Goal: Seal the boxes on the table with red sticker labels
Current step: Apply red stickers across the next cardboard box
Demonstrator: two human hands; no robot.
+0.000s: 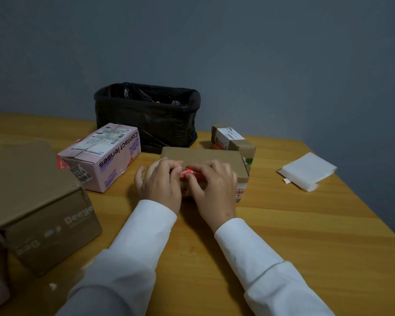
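Red sticker (190, 174), brown box (203, 157), pink box (105, 157) (purple print).

I see a flat brown box (203, 159) at frame centre, a red sticker label (189, 174) lying across its near top edge.

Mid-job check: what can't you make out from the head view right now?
- Red sticker label: mostly covered by the left hand and right hand; how far it is stuck down is hidden.
- Brown box: front seam hidden by both hands.
- Black bin: contents too dark.
- Large carton: cut off at the left edge, blurred.
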